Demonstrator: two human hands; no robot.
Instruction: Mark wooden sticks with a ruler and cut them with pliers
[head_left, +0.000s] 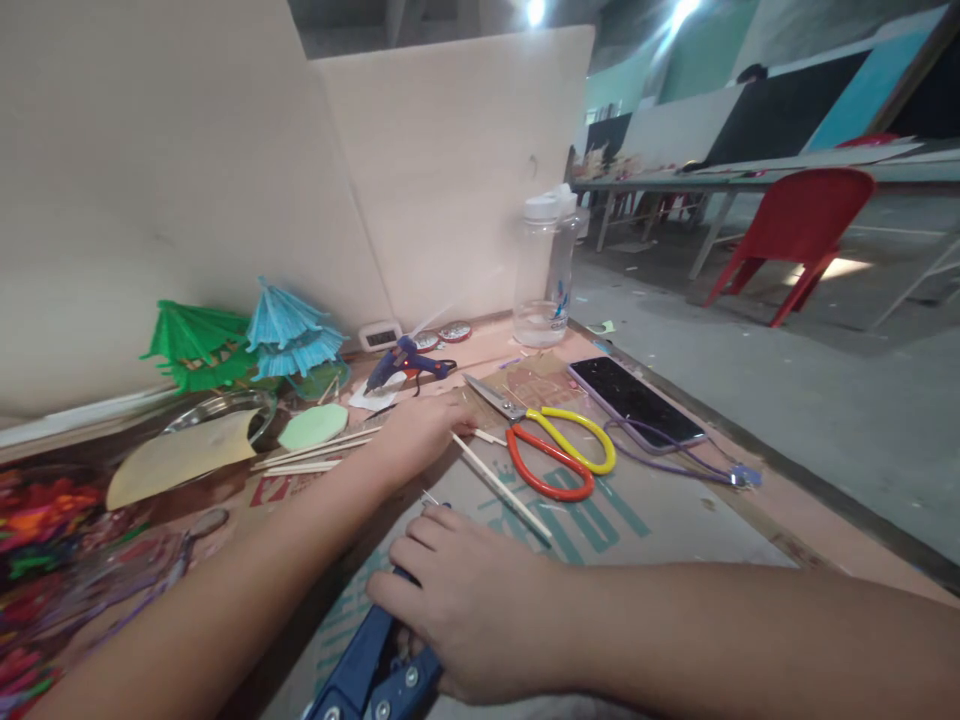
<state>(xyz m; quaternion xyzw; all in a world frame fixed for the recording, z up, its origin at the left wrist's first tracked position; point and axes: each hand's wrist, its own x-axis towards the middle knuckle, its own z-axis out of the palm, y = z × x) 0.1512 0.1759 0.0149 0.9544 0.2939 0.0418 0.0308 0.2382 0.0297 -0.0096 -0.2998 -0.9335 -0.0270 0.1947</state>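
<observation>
Nearest the lens, the right hand (457, 600) lies fingers-down over a blue tool (375, 675) with metal rivets at the bottom edge of the view; the fingers are curled together over its top, pressing on it, though whether they fully grip it I cannot tell. Further out, the left hand (420, 430) reaches across the cardboard work mat (660, 520), its fingers closed on one end of a thin wooden stick (502, 488) that slants down toward the right hand. Just to the left of that hand lies a small bundle of similar sticks (315, 452), touching a pale green paper disc (313, 426).

Right of the stick sit scissors (555, 450) with one yellow and one orange handle (blades shut, pointing toward the back wall). Beyond them lies a dark phone (634, 402) with a purple cable (690, 465) trailing from it. A blue glue gun (405, 367) rests behind the left hand, near a clear water bottle (546, 275) standing upright against the plywood partition (450, 170). At far left stand a green paper umbrella (195, 345) and a blue paper umbrella (289, 330), just beside each other. A red chair (795, 230) stands well apart on the floor to the right.
</observation>
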